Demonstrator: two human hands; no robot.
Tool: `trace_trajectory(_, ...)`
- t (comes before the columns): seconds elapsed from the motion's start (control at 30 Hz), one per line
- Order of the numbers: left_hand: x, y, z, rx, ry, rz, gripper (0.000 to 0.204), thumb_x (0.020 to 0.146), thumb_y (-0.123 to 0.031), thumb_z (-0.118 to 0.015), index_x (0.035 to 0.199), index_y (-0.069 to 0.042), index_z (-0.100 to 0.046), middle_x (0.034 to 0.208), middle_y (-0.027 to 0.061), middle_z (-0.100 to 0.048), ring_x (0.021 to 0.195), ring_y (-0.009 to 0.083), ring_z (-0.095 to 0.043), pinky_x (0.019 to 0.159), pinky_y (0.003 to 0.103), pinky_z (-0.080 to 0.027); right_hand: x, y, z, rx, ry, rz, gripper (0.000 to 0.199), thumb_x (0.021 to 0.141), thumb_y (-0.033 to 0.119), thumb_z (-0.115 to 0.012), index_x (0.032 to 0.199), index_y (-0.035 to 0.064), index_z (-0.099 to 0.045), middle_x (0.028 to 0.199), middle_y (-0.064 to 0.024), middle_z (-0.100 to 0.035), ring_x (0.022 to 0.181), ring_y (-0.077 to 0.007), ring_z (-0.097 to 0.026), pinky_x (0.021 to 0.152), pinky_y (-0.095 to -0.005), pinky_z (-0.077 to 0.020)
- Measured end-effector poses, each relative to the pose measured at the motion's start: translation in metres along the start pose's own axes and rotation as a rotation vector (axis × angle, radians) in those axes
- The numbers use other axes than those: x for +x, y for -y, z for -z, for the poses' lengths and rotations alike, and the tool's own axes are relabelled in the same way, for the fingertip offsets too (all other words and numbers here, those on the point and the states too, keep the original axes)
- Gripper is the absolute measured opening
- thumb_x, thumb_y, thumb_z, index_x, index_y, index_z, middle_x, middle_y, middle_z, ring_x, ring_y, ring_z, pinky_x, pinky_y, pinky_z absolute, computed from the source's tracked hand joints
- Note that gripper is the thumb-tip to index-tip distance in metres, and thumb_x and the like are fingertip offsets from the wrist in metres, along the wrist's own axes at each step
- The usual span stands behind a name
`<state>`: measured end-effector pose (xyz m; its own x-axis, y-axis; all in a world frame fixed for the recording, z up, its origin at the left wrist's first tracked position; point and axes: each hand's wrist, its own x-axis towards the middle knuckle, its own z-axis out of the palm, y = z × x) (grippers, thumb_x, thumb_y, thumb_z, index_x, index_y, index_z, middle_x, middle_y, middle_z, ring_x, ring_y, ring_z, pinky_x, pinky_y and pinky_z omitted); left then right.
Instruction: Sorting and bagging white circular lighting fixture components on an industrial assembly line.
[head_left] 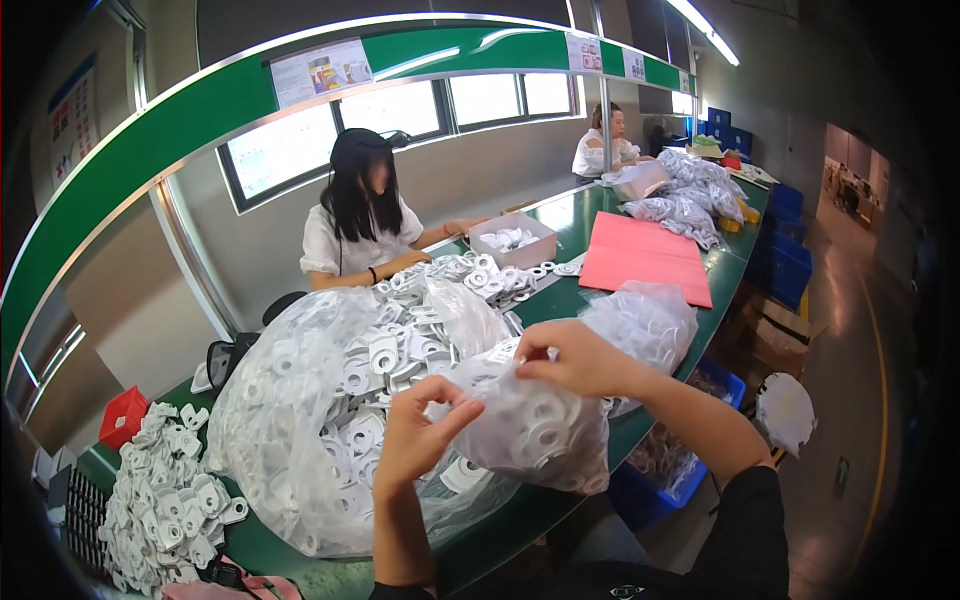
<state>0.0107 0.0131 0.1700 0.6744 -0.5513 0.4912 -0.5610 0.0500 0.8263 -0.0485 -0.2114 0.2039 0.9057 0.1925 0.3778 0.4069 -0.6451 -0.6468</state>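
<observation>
Left hand [418,432] and right hand [568,356], set apart, each pinch the film of a small clear plastic bag of white ring-shaped parts [530,425], held above the green worktable [560,300] edge, against a large clear bag of white plastic fittings [330,400].

Green bench [560,300]: parts bags [300,420], perhaps.

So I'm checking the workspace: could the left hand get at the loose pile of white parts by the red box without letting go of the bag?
Probably not. The left hand pinches the small bag, and the big bag sits between it and the loose pile.
</observation>
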Motion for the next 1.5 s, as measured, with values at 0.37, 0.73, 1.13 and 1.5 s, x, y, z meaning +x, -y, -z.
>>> trace_trajectory(0.37,-0.011,-0.027,-0.027,0.137,0.021,-0.178,0.014,0.073,-0.004,-0.069,0.07,0.001,-0.057,0.062,0.006,-0.055,0.056,0.0134,-0.051,0.051,0.025,-0.041,-0.028,0.028,-0.053,-0.449,-0.114,0.139,0.058,0.077,0.04,-0.061,0.119,0.0017,-0.047,0.099,-0.0157,-0.058,0.09,-0.0275,-0.056,0.076,-0.038,-0.0433)
trace_trajectory(0.73,-0.047,-0.046,-0.012,-0.676,0.687,-0.573,0.039,0.086,-0.025,-0.054,0.112,0.003,-0.055,0.103,0.0227,-0.058,0.096,0.0341,-0.057,0.079,0.04,-0.046,0.022,0.005,0.026,-0.115,-0.349,0.063,0.016,0.078,0.019,-0.061,0.077,0.0035,-0.064,0.071,-0.0132,-0.063,0.069,-0.0239,-0.062,0.068,-0.0314,-0.0462)
trace_trajectory(1.13,-0.037,-0.072,-0.05,-1.257,1.019,-0.601,0.093,0.08,-0.069,-0.039,0.119,0.016,-0.045,0.121,0.0338,-0.046,0.112,0.0432,-0.046,0.091,0.047,-0.037,0.15,-0.064,0.205,-0.705,-0.583,0.266,0.016,0.081,0.021,-0.062,0.083,0.0058,-0.064,0.074,-0.0081,-0.063,0.066,-0.0211,-0.06,0.064,-0.0323,-0.0463)
trace_trajectory(1.5,-0.042,-0.055,-0.055,-1.379,0.939,-0.656,0.087,0.08,-0.068,-0.042,0.112,0.012,-0.05,0.117,0.0293,-0.05,0.106,0.0411,-0.051,0.085,0.045,-0.041,0.138,-0.261,0.098,-1.184,0.288,0.688,0.009,0.081,0.013,-0.049,0.085,0.0189,-0.054,0.074,-0.0045,-0.056,0.072,-0.0224,-0.06,0.06,-0.035,-0.0481)
